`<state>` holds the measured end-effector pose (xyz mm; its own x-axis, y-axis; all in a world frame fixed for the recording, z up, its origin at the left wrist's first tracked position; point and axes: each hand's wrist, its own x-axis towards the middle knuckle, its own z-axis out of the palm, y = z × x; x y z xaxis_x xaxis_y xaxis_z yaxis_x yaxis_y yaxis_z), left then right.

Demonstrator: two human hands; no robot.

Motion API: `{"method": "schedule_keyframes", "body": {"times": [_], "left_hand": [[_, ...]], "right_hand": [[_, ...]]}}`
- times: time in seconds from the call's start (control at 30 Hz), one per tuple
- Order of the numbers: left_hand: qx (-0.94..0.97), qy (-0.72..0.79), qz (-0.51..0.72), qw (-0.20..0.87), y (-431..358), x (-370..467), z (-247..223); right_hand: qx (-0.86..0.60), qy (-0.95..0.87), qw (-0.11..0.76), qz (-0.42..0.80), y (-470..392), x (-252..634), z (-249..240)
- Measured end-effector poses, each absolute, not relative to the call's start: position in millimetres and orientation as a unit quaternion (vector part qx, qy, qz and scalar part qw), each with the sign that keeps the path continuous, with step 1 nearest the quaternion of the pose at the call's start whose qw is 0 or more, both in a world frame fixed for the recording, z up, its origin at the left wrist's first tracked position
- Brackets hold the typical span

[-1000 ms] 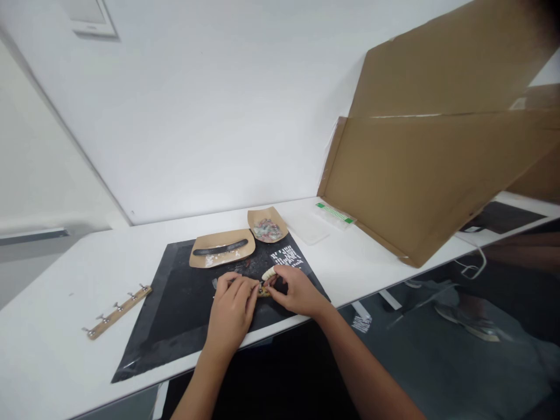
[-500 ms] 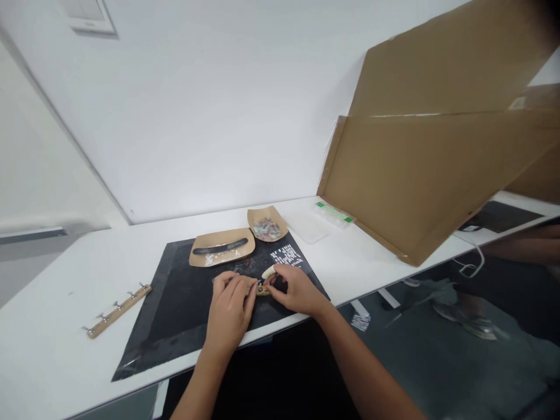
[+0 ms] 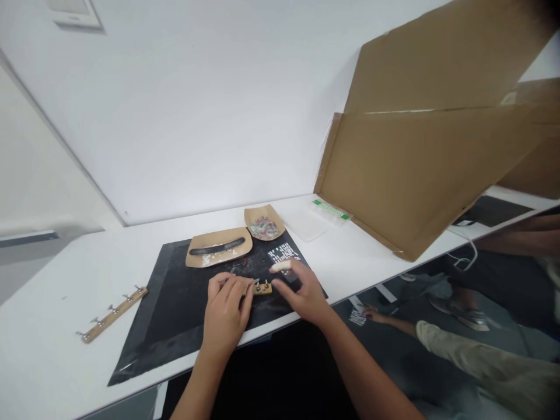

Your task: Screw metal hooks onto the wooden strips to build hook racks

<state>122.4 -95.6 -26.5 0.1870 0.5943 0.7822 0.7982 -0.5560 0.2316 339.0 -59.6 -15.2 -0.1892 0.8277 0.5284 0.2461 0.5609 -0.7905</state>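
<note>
The left hand [image 3: 224, 303] is closed over the left part of a small wooden strip [image 3: 264, 291], which lies on a black mat [image 3: 175, 318] between both hands. Metal pegs [image 3: 266, 286] stand on its exposed end. The right hand [image 3: 303, 296], thumb and forefinger apart, is just right of it, seemingly gripping nothing. Beyond the left hand is a tray [image 3: 210, 240]. The step in hand looks like close fingertip work on the strip; it seems to call for a steady left hand and a precise right pinch.

Left hand [image 3: 224, 304] palm down, fingers bent, right hand [image 3: 303, 293] with thumb and forefinger parted
</note>
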Motion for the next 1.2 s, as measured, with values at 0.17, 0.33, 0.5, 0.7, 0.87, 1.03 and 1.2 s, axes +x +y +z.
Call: {"method": "schedule_keyframes", "body": {"times": [0.17, 0.33, 0.5, 0.7, 0.87, 1.03, 1.2], "left_hand": [[-0.763, -0.457, -0.443, 0.109, -95, 124, -27], [-0.754, -0.476, -0.440, 0.103, -94, 126, -28], [-0.692, -0.534, -0.467, 0.134, -93, 117, -29], [-0.611, -0.660, -0.393, 0.194, -100, 75, -27], [-0.603, -0.667, -0.396, 0.187, -106, 65, -26], [-0.695, -0.603, -0.385, 0.076, -108, 83, -42], [-0.701, -0.611, -0.366, 0.034, -108, 83, -50]], "right_hand": [[-0.475, -0.502, 0.653, 0.310, -83, 366, -38], [-0.385, -0.251, 0.760, 0.459, -93, 390, -22], [-0.251, -0.188, 0.720, 0.619, -93, 391, -7], [-0.276, -0.273, 0.682, 0.620, -93, 364, -22], [-0.419, -0.597, 0.560, 0.392, -110, 339, -23], [-0.444, -0.711, 0.480, 0.259, -112, 327, -28], [-0.456, -0.704, 0.480, 0.257, -109, 327, -30]]}}
